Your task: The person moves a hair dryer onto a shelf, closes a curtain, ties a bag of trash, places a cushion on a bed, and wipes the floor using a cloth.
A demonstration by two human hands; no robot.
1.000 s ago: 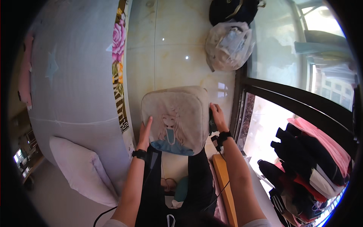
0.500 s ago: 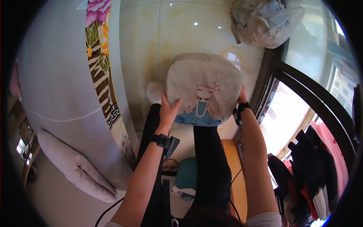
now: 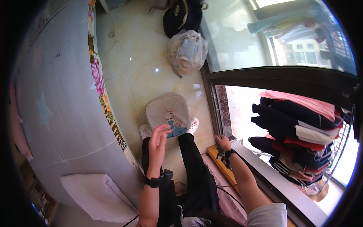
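A beige square cushion (image 3: pixel 169 112) with a cartoon girl printed on it lies on the tiled floor in front of my feet. My left hand (image 3: pixel 159 137) hovers just above its near edge, fingers apart, holding nothing. My right hand (image 3: pixel 223 143) is off to the right, near the end of an orange wooden bench (image 3: pixel 219 162) by the window sill; it looks loosely curled and holds nothing I can see. Both wrists carry black bands.
A bed with a pale blue sheet (image 3: pixel 56 98) and a pink pillow (image 3: pixel 94 195) fills the left. A filled plastic bag (image 3: pixel 187 51) and a black backpack (image 3: pixel 181 17) stand on the floor ahead. Folded clothes (image 3: pixel 298 132) hang in a rack outside the window at right.
Both hands held the cushion up in front of me before; now it lies on the floor, my left hand has let go and my right hand has moved away to the right.
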